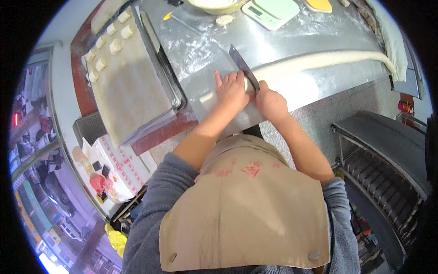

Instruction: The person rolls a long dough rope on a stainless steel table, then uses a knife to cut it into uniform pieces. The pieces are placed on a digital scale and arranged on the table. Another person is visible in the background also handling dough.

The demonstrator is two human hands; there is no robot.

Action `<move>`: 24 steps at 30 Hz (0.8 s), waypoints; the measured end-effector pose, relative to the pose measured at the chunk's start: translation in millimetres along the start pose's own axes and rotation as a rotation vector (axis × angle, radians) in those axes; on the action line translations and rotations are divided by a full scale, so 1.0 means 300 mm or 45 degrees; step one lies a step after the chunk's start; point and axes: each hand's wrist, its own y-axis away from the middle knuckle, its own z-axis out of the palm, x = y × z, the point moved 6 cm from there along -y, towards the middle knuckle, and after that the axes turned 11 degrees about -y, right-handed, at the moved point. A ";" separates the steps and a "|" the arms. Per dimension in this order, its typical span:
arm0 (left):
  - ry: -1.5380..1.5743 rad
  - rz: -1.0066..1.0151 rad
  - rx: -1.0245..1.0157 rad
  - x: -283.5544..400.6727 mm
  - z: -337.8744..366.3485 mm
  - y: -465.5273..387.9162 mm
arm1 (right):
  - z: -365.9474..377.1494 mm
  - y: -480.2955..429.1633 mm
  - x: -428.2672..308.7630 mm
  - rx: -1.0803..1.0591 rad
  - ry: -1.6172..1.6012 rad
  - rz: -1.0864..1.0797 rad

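Observation:
A long white dough rope (318, 60) runs across the metal worktop, its right end bending down near the table edge. My right hand (272, 102) grips the handle of a broad-bladed knife (243, 65), whose dark blade stands crosswise at the rope's left part. Whether the blade has passed through the dough cannot be seen. Just left of the blade, my left hand (232, 89) lies over the dough with its fingers curved around it and one finger raised. Some pale dough (208, 98) shows on the left side of that hand.
Several cut dough pieces (115, 46) sit on a paper-lined tray (130, 89) at the left. Toward the back are a yellow-rimmed bowl (219, 9), a small dough lump (224, 20) and a green digital kitchen scale (265, 15). A metal rack (379, 178) stands at the right.

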 end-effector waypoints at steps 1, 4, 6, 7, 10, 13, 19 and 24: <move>0.006 0.006 -0.079 0.004 0.004 -0.001 | -0.028 0.005 0.003 0.039 -0.025 -0.058; -0.046 -0.071 -0.227 -0.022 -0.011 0.030 | -0.167 0.054 0.022 0.193 -0.224 -0.155; -0.178 -0.168 -0.371 -0.040 -0.004 0.055 | -0.255 0.073 0.039 0.248 -0.275 -0.112; -0.096 -0.099 -0.179 -0.019 -0.032 0.050 | -0.285 0.071 0.026 0.233 -0.241 -0.189; 0.008 -0.049 0.126 0.058 -0.044 0.023 | -0.346 0.081 0.028 0.175 -0.147 -0.173; 0.058 -0.060 0.086 0.133 0.008 -0.038 | -0.359 0.077 0.021 0.291 -0.235 -0.240; 0.008 0.009 -0.008 0.168 0.046 -0.106 | -0.149 -0.038 0.106 -0.025 0.063 0.066; 0.084 0.177 0.040 0.166 0.028 -0.068 | -0.177 -0.025 0.145 0.052 -0.021 -0.072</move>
